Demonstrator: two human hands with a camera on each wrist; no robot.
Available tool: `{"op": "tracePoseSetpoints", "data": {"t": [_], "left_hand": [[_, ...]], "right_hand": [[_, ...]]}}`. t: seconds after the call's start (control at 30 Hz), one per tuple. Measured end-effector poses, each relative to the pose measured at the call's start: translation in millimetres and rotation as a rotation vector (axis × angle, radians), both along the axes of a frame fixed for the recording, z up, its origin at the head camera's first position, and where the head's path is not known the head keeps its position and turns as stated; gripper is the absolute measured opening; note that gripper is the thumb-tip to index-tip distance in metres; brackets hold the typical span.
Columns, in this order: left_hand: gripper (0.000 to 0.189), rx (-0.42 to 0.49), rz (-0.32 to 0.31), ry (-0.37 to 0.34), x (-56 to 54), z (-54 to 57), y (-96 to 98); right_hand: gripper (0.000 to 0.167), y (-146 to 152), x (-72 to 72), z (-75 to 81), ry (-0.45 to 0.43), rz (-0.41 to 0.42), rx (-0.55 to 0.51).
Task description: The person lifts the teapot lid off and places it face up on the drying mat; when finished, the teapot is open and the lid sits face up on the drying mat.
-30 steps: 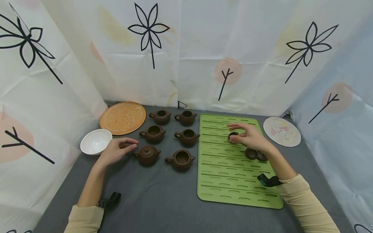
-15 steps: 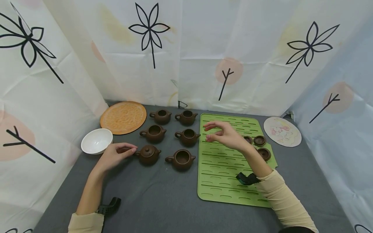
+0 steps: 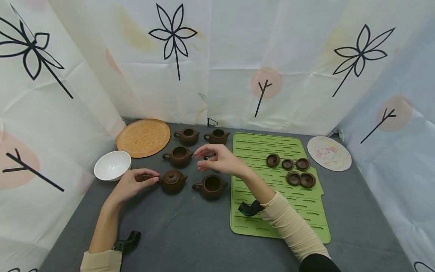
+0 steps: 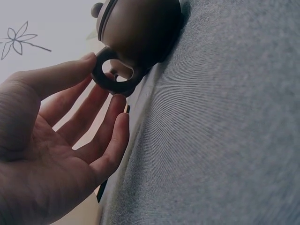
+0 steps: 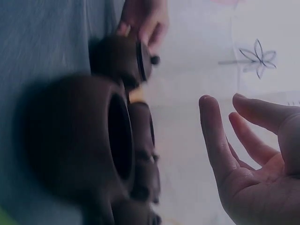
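My left hand (image 3: 130, 184) pinches the loop handle (image 4: 104, 77) of a brown clay teapot (image 3: 173, 181), thumb on one side and fingers on the other. That teapot has its knobbed lid on and stands on the cloth. Over the pots in the middle hovers my right hand (image 3: 220, 159), fingers loosely bent with nothing between them. It hides most of one lidless teapot. Just below it in the head view stands a lidless teapot (image 3: 212, 186), which looms large in the right wrist view. Another lidless teapot (image 3: 181, 156) sits left of its fingertips.
Two more lidless teapots (image 3: 188, 136) stand at the back. Several brown lids (image 3: 273, 160) lie on the green mat (image 3: 251, 211) to the right. A white bowl (image 3: 112, 166) and an orange round mat (image 3: 143, 138) lie left; a pale round mat (image 3: 329, 153) lies far right.
My right hand has let go of a lid on the green mat and moved left over the teapots. My left hand has come onto the lidded teapot's handle.
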State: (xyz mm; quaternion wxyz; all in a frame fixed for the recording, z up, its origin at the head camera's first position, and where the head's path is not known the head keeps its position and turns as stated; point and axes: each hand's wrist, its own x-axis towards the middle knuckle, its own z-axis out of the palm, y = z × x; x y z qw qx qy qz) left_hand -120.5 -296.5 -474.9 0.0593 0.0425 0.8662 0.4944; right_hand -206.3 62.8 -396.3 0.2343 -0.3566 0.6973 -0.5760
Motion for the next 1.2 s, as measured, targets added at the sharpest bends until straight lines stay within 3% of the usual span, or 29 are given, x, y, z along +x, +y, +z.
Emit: {"op": "tracePoseSetpoints", "data": {"t": [0.27,0.47,0.83,1.2], "left_hand": [[0.029,0.002,0.004,0.019,-0.4,-3.3,1.1],[0.03,-0.018,0.01,0.01,-0.7,-4.1,0.6],[0.029,-0.002,0.001,0.006,0.0,-5.2,-0.2],[0.03,0.005,0.004,0.008,-1.7,-4.4,0.5]], "right_hand": [[0.035,-55,5.2,-17.0,-0.097,0.093,0.074],[0.032,-76,6.4,-28.2,-0.156,0.083,0.108],[0.027,-92,7.4,-37.0,-0.159,0.027,0.166],[0.02,-88,5.2,-35.6,-0.173,0.019,0.146]]}}
